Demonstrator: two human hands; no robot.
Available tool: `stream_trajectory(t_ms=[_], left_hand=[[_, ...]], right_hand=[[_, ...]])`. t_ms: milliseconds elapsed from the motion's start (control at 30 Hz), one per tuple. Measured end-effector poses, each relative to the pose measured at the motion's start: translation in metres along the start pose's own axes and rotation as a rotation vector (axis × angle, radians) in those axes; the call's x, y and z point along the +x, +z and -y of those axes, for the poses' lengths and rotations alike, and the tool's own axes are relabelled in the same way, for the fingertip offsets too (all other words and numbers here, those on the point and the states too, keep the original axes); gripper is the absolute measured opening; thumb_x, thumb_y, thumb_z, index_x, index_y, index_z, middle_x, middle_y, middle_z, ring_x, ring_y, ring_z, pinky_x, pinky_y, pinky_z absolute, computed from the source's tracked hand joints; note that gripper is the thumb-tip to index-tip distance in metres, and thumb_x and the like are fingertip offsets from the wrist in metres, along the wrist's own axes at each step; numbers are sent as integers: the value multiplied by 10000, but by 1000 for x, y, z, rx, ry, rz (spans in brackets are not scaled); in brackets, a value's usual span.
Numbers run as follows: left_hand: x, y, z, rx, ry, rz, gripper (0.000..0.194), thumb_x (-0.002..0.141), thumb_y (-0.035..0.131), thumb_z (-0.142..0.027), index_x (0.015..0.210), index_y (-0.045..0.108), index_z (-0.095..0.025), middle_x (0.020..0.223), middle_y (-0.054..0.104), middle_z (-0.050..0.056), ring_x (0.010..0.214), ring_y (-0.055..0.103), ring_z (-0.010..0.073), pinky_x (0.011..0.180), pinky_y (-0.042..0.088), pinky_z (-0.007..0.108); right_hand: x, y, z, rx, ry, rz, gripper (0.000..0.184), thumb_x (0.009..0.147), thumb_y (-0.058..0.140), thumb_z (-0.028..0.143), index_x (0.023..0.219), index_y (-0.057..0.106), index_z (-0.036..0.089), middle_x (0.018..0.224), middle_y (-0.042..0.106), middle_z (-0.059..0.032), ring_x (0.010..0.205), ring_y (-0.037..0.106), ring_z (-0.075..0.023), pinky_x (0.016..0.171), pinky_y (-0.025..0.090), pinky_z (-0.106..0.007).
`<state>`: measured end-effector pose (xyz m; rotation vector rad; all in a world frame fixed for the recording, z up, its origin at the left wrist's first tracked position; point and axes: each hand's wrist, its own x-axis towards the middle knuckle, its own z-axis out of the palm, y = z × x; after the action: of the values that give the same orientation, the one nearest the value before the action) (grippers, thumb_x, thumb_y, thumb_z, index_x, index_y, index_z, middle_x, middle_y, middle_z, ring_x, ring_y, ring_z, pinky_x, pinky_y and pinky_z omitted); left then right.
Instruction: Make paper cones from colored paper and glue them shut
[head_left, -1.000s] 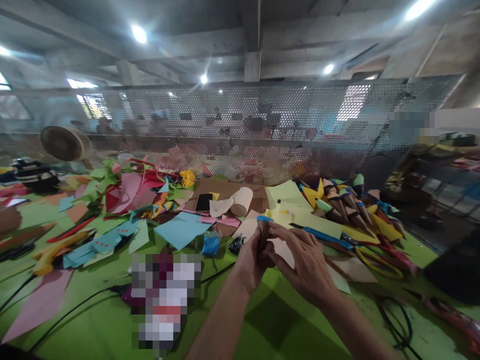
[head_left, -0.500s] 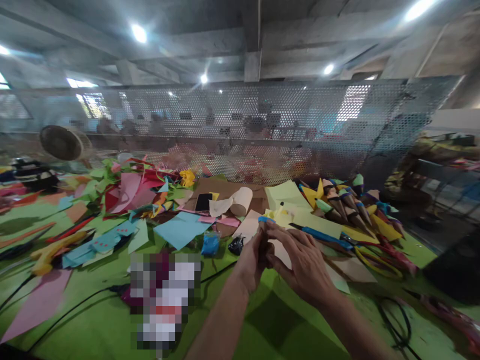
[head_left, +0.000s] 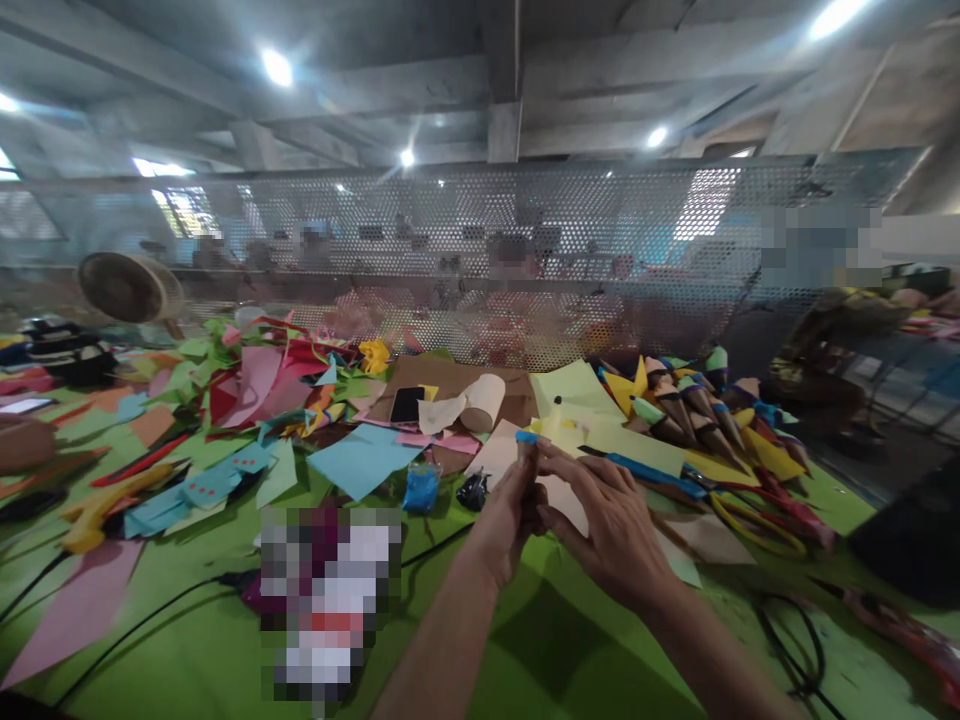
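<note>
The small blue-topped piece (head_left: 527, 438) sits at the centre of the scene, held up above the green table (head_left: 187, 680) on the tips of the left hand (head_left: 506, 520). The left fingers are curled closed around its lower part, so the full shape below the blue is hidden. The right hand (head_left: 604, 510) is half open, its fingers bent and spread, thumb apart from the index; its fingertips are just beside the piece on the right, and I cannot tell whether they touch it.

Handling this well calls for a light left grip, since a hard squeeze could dent something so small. The right fingertips should press gently and evenly around the blue edge, with the left turning the piece a little between presses. Both wrists are best kept low and steady, so the 2 hands work as 1 unit.

Far right lies a pile of brown cones (head_left: 694, 405); nearer, on the right, are yellow-handled scissors (head_left: 756, 527). Left of the hands sit a blue bundle (head_left: 421, 487) and a dark lump (head_left: 473, 490), well away from the right elbow's path.
</note>
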<state>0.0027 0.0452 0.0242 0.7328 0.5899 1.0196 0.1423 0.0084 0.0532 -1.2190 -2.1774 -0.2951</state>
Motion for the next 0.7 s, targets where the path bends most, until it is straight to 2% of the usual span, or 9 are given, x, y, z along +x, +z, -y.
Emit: stream_trajectory(t_ms=[333,533,700], left_hand=[[5,-6,7,-25,12,-6,496,790,640,-657,885,628,-170,615,470,-46,503,399,67,477,283,190],[6,-6,7,-57,9,-20,485,773,659,-657,833,608,-179,585,463,-54,487,380,69,463,277,190],[6,-7,7,-47,29,-6,504,762,662,-668,875,625,-179,585,460,-53,491,377,73,466,280,195]], right_hand=[[-1,-1,3,-9,-5,9,343,951,531,274,1289,479,248,1425,565,-60,1135,530,-267,927,376,-432],[0,1,3,-15,-10,6,339,936,548,255,1270,492,243,1344,627,-59,1107,536,-273,908,381,-429],[0,0,3,-14,-7,7,352,948,533,269,1296,481,251,1423,565,-61,1133,530,-269,928,372,-435]])
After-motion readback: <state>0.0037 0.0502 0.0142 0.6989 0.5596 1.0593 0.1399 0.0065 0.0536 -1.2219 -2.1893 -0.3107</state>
